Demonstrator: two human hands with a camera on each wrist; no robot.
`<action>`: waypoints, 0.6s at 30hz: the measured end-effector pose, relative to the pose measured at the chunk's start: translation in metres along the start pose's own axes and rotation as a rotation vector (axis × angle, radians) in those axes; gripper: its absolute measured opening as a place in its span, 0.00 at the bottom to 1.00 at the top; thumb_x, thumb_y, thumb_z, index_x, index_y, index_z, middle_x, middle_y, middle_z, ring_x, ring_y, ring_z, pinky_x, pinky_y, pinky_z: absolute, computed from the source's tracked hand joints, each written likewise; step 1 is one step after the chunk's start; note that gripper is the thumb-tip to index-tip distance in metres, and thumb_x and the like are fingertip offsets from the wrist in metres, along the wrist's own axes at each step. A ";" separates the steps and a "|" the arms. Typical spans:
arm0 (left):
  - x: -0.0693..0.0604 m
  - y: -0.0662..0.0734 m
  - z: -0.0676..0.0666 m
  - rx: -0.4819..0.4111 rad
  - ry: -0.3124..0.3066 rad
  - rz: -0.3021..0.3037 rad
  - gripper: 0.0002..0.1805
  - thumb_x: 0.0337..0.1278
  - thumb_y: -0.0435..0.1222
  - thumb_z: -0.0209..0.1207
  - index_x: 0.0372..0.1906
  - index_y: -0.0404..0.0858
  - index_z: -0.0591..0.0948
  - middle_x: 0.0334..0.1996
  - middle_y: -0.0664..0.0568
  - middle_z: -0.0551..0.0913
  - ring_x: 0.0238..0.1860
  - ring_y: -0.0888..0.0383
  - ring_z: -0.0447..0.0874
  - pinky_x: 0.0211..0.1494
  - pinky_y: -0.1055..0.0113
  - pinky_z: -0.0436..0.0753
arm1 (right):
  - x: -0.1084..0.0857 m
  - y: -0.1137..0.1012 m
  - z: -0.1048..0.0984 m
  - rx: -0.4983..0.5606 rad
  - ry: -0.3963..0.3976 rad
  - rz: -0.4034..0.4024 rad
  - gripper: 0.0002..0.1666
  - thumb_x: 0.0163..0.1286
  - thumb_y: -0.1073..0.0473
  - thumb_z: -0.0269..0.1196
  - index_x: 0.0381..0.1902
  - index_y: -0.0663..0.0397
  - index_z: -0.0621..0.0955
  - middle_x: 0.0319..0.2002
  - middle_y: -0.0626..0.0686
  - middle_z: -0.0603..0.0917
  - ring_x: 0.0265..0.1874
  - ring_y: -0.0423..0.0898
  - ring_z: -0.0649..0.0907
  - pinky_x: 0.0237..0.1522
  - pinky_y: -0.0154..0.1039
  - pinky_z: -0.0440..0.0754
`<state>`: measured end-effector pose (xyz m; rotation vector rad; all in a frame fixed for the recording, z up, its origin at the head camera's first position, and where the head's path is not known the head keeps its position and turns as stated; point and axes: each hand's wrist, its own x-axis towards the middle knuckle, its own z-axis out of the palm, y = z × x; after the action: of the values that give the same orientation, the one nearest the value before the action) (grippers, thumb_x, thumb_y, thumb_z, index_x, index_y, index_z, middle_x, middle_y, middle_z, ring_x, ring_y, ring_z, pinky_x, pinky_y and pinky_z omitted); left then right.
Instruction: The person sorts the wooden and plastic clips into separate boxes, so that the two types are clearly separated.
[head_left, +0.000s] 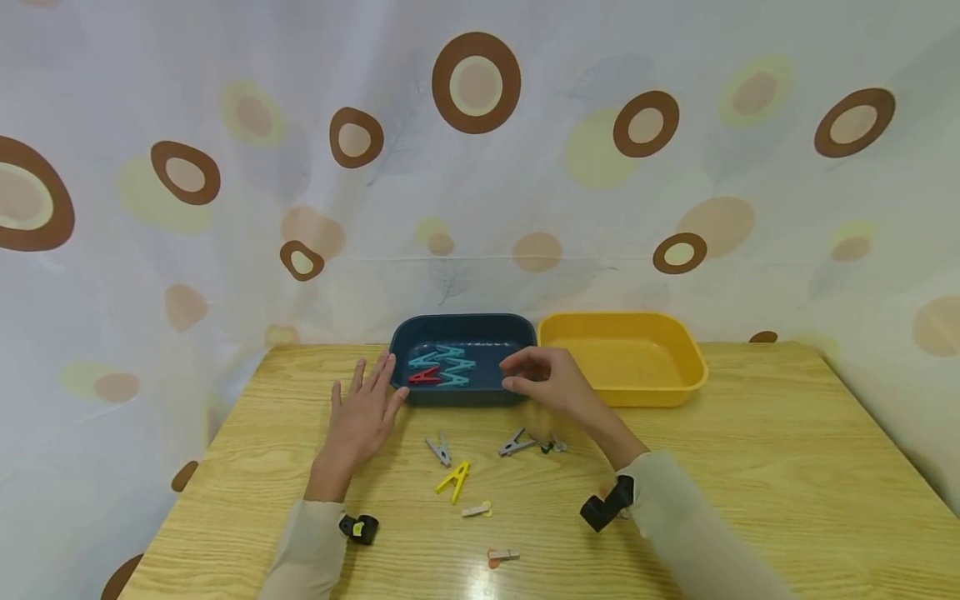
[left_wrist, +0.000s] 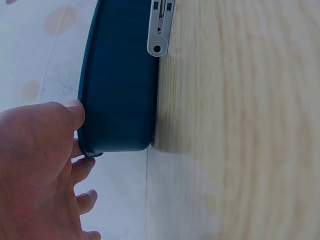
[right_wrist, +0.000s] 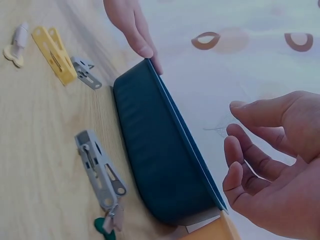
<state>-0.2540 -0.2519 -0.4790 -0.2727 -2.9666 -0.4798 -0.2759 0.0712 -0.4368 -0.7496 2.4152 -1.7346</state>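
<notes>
Two grey plastic clothespins (head_left: pixel 512 447) lie before one navy plastic bin (head_left: pixel 459 398). Left hand (head_left: pixel 360 423), spread, touches its rim; right hand (head_left: pixel 557 383), fingers parted, hangs above.

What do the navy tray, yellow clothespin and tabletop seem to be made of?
Navy tray: probably molded plastic, satin, judging by smooth, rounded walls and thin rim.
Yellow clothespin: likely semi-matte plastic, given its even color and slotted body.
Tabletop: wood or wood-look laminate, slightly glossy; grain shows and light glints, leaving which open.
</notes>
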 end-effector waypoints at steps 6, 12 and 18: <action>0.000 0.000 0.001 0.007 0.002 0.001 0.36 0.83 0.53 0.41 0.83 0.40 0.53 0.82 0.48 0.50 0.82 0.39 0.41 0.73 0.25 0.44 | -0.018 0.003 0.001 -0.007 0.030 0.013 0.13 0.71 0.62 0.69 0.51 0.59 0.86 0.46 0.57 0.87 0.41 0.50 0.84 0.44 0.35 0.83; 0.000 0.000 0.001 -0.004 0.007 0.003 0.36 0.83 0.53 0.42 0.83 0.39 0.53 0.82 0.47 0.51 0.81 0.39 0.41 0.73 0.25 0.44 | -0.033 0.011 0.004 -0.031 0.038 0.035 0.12 0.71 0.61 0.69 0.50 0.57 0.87 0.46 0.60 0.87 0.42 0.50 0.84 0.42 0.36 0.83; 0.000 -0.001 0.001 0.003 0.004 0.002 0.36 0.83 0.53 0.41 0.83 0.40 0.53 0.82 0.48 0.51 0.81 0.39 0.41 0.73 0.25 0.44 | -0.045 0.023 0.005 -0.011 0.015 0.048 0.14 0.71 0.62 0.69 0.52 0.60 0.86 0.50 0.62 0.86 0.45 0.53 0.84 0.43 0.38 0.85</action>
<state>-0.2538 -0.2521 -0.4803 -0.2736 -2.9623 -0.4749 -0.2423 0.0914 -0.4696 -0.6762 2.4332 -1.7161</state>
